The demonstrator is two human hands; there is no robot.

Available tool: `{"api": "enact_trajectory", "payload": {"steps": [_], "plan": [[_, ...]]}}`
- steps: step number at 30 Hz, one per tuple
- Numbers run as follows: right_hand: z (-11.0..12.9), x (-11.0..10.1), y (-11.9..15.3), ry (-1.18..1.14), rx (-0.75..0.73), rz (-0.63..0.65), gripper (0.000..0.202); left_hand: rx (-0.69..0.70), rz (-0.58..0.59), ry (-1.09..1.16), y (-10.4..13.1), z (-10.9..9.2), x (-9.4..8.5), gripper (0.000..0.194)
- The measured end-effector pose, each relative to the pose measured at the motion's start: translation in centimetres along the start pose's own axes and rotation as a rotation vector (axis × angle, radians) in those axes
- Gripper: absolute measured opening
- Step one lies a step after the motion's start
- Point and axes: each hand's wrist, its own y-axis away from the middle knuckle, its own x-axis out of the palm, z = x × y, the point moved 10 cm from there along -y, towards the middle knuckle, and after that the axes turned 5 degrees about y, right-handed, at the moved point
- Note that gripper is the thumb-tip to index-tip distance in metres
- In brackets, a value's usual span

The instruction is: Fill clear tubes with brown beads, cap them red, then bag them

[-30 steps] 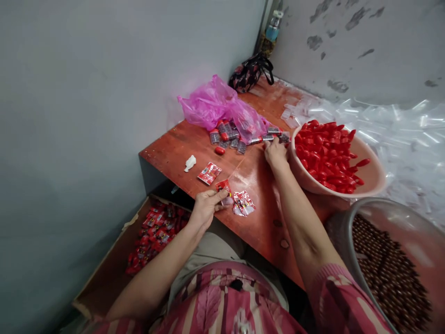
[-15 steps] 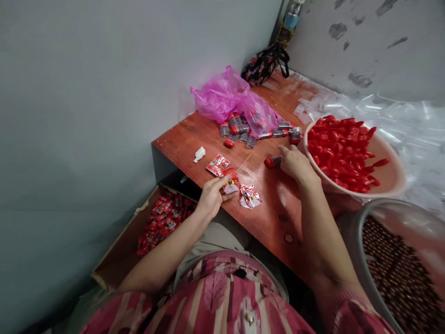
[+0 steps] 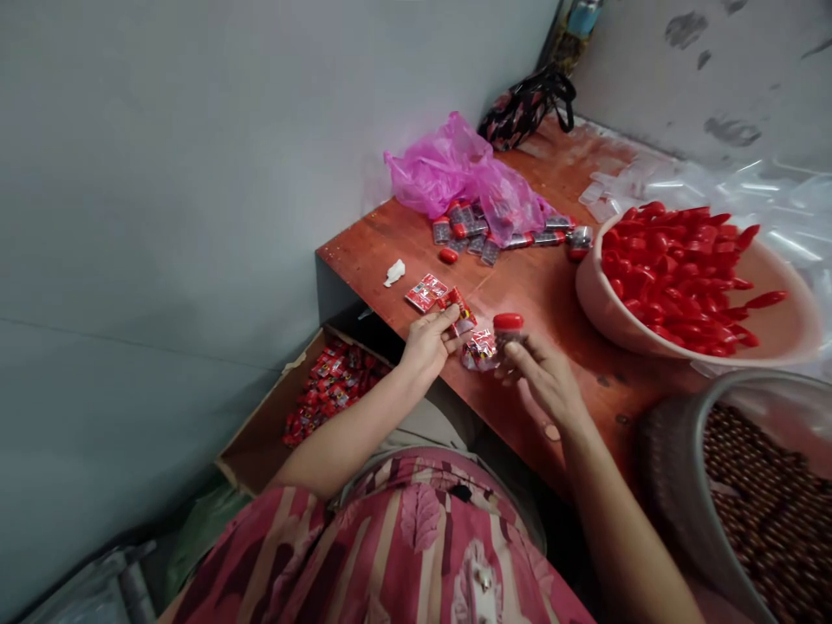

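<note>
My left hand [image 3: 429, 345] pinches a red printed plastic sleeve [image 3: 463, 314] over the table's near edge. Upright in my right hand [image 3: 542, 373] is a small clear jar [image 3: 508, 333] with a red cap and dark contents, partly covered by my fingers. On the wood between the hands lie more shiny printed sleeves [image 3: 479, 350]. Another flat red sleeve [image 3: 426, 293] rests just beyond my left hand. Farther back, several red-capped jars [image 3: 477, 227] lie in a heap beside a pink plastic bag [image 3: 442, 165], with a loose red cap [image 3: 448, 256] in front.
A pink bowl [image 3: 588, 290] of red plastic pieces stands at right. Nearer is a grey tub [image 3: 692, 451] of small brown balls. Below the table's left edge, a cardboard box [image 3: 260, 433] holds red-wrapped jars. Clear plastic pieces [image 3: 780, 195], a patterned bag [image 3: 520, 113] and a white scrap [image 3: 393, 273] also lie there.
My right hand has lifted the jar from the table beside the bowl and brought it left, upright, close to my left hand. The sleeve in my left hand is raised and tilted. The view has shifted.
</note>
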Motion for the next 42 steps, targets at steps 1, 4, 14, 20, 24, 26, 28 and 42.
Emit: {"api": "enact_trajectory", "payload": {"steps": [1, 4, 14, 20, 24, 26, 28, 42], "plan": [[0.0, 0.9, 1.2, -0.077, 0.013, 0.006, 0.035, -0.005, -0.013, 0.032, 0.0, 0.3, 0.2, 0.008], [-0.5, 2.4, 3.3, -0.152, 0.037, -0.038, 0.035, -0.056, -0.029, 0.092, 0.0, 1.6, 0.8, 0.009], [-1.1, 1.5, 3.2, -0.242, 0.026, -0.162, 0.032, -0.104, 0.03, 0.083, 0.8, 3.3, 2.3, 0.009], [-1.2, 0.8, 4.0, -0.287, 0.01, -0.196, 0.029, -0.103, 0.023, 0.065, 0.7, 3.5, 2.4, 0.012], [-1.2, 1.0, 3.9, -0.301, 0.02, -0.195, 0.03, -0.104, 0.049, 0.069, 1.0, 4.0, 2.9, 0.014], [-1.2, 1.0, 3.8, -0.311, 0.029, -0.204, 0.031, -0.119, 0.068, 0.072, 1.2, 4.3, 3.2, 0.014], [-1.3, 1.1, 3.8, -0.325, 0.035, -0.203, 0.031, -0.137, 0.075, 0.069, 1.2, 4.4, 3.3, 0.014], [-1.6, 0.8, 3.8, -0.332, 0.041, -0.245, 0.03, -0.187, 0.068, 0.049, 1.2, 4.6, 3.3, 0.015]]}}
